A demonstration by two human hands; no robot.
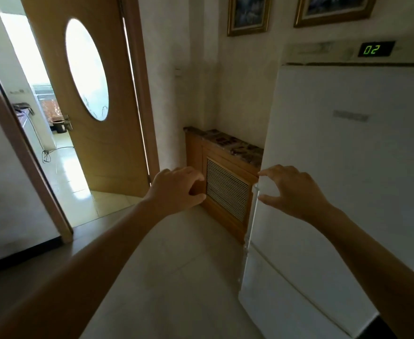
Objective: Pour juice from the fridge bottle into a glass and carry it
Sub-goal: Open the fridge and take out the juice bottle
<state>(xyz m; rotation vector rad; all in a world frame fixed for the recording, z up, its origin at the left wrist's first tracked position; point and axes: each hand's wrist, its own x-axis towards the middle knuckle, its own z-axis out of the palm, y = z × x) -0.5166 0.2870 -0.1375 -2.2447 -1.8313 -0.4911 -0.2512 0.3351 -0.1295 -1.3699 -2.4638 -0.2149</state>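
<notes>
A tall white fridge (348, 155) fills the right side, its door closed and a green "02" display (372, 49) at its top. Its long pale handle (253, 216) runs down the door's left edge. My right hand (296, 192) hovers at the top of that handle, fingers and thumb spread apart around it, holding nothing. My left hand (176, 187) is stretched forward to the left of the fridge, fingers loosely curled and empty. No bottle or glass is in view.
A wooden radiator cover (225, 182) with a slatted grille stands in the corner beside the fridge. To the left, a wooden door (88, 118) with an oval window is open onto a bright tiled room. Two framed pictures (248, 14) hang above. The floor is pale tile.
</notes>
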